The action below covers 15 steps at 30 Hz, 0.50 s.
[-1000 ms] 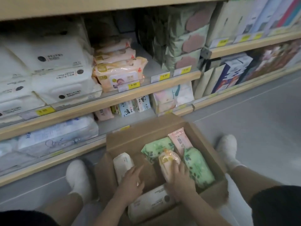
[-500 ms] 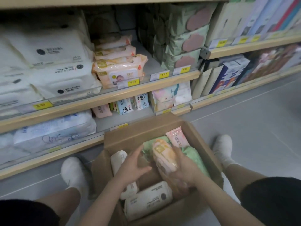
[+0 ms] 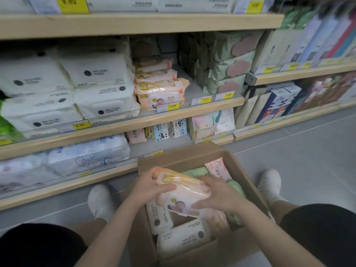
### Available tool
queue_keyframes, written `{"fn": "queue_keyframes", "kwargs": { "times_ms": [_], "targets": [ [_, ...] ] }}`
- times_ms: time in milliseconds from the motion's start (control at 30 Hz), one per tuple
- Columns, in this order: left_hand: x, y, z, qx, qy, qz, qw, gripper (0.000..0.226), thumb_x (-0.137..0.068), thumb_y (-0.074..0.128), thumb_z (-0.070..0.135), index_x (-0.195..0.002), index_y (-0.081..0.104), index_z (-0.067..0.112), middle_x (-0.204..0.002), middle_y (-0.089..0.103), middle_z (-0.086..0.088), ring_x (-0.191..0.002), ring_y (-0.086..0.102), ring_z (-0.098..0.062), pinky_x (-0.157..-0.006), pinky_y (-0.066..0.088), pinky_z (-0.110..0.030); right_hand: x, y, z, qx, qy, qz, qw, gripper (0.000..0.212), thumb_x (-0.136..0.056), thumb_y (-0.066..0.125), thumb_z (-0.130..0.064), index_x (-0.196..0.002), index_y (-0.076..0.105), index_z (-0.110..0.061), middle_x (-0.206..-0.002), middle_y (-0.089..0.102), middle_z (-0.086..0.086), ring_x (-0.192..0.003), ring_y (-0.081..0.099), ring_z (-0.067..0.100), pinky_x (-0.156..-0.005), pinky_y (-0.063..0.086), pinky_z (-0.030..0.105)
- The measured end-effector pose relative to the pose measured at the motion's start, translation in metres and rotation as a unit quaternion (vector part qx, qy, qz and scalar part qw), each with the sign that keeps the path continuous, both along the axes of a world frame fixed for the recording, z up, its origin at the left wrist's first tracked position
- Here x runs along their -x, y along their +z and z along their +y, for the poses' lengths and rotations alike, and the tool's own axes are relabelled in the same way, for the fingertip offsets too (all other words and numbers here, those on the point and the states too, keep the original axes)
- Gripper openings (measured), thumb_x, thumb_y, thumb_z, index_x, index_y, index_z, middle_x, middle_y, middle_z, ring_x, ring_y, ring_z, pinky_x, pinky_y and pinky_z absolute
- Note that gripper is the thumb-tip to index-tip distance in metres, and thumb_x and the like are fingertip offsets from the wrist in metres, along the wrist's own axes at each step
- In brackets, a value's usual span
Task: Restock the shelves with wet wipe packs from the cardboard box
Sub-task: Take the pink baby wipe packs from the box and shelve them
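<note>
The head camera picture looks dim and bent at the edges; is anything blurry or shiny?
Head view: dim, flat light; shelf boards bow from wide-angle distortion; left-edge packs smear; the orange wipe pack, held by the left hand and right hand, shows glare on its wrapper.

Cardboard box (image 3: 248, 170) on floor between both feet, in front of the shelves. Left hand (image 3: 148, 187) and right hand (image 3: 217, 195) over the box, held pack (image 3: 183, 193) between them: left hand at its far-left end, right hand on its right side. Under the hands, in box: two packs (image 3: 183, 236) at the near side, more packs (image 3: 217, 168) beyond the right hand at the far side. Middle shelf (image 3: 123, 124) beyond the hands; matching stack (image 3: 159, 87) on it, straight ahead of the left hand. Big packs (image 3: 100, 89) left of that stack.
</note>
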<state>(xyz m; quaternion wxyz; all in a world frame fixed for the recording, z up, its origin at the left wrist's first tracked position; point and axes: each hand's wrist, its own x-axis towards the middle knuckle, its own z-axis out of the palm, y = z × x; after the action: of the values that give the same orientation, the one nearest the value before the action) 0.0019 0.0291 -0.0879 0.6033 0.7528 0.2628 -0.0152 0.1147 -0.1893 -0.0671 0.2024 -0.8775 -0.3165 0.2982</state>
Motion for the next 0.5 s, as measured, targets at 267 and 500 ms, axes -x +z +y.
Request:
{"fn": "queue_keyframes", "kwargs": {
  "times_ms": [267,500],
  "targets": [
    [0.000,0.004,0.004,0.013,-0.007,0.015,1.000,0.064,-0.050,0.085,0.046,-0.106,0.059,0.031,-0.100,0.071,0.009,-0.090,0.069,-0.008,-0.080,0.057,-0.035,-0.017,-0.005,-0.002,-0.122,-0.182,0.136,0.966,0.062,-0.051,0.093,-0.022,-0.103,0.060,-0.021,-0.100,0.063,-0.005,-0.086,0.060,0.005,-0.061,0.044,0.011],
    [0.009,-0.015,-0.009,-0.002,0.031,-0.003,1.000,0.072,-0.050,0.092,0.015,-0.107,0.052,0.035,-0.094,0.070,0.011,-0.087,0.067,-0.004,-0.066,0.052,-0.017,-0.011,-0.039,0.005,-0.181,-0.224,0.190,0.939,0.069,-0.048,0.092,-0.029,-0.109,0.059,-0.029,-0.109,0.062,-0.002,-0.092,0.064,0.010,-0.073,0.052,0.018]
  ]
}}
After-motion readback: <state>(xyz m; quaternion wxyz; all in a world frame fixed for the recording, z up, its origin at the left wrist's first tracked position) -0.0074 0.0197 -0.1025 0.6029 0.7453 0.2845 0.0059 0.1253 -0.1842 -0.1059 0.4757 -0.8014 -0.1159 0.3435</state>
